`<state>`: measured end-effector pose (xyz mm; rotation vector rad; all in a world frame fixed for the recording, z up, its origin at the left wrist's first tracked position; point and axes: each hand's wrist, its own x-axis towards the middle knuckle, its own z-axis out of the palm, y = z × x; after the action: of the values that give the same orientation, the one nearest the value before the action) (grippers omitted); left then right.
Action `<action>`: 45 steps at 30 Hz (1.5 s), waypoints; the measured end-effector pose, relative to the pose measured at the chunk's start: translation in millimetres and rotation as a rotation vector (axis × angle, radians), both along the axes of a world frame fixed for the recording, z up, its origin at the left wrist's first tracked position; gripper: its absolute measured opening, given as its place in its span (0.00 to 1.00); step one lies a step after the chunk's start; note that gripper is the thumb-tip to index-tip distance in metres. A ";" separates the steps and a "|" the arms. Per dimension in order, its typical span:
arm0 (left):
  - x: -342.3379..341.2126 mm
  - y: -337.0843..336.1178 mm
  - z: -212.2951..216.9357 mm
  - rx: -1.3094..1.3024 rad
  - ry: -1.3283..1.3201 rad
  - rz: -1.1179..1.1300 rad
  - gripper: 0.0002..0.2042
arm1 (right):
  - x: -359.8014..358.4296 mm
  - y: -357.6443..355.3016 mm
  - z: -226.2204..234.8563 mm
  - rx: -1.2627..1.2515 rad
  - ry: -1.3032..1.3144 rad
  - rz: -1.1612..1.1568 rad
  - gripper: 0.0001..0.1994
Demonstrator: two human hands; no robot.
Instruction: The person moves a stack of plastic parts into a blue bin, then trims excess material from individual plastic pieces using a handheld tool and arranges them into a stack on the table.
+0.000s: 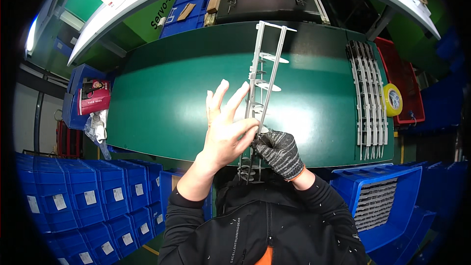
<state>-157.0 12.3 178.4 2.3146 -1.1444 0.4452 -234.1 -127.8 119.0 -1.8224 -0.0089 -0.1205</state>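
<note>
A long pale grey plastic frame (268,59), two rails joined by small cross parts, stands lengthwise over the green table (167,93). My right hand (279,152), in a grey knit glove, grips its lower part near the table's front edge. My left hand (225,127) is bare, fingers spread, and its thumb and fingertips touch the frame's left rail just above the gloved hand. The frame's lowest end (248,172) hangs below the table edge in front of my dark jacket.
Several similar grey frames (368,98) lie side by side at the table's right. A yellow tape roll (392,99) sits in a red bin (405,83). Blue crates (378,201) hold more frames at lower right; stacked blue bins (88,201) stand lower left.
</note>
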 end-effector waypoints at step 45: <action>-32.6 72.4 -95.6 -0.657 1.382 -0.010 0.24 | 34.7 -32.4 17.1 0.758 0.123 -0.362 0.10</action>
<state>-189.6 84.7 82.8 1.4229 -0.2182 -0.6469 -199.4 -160.2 136.1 -1.0551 0.4041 -0.2310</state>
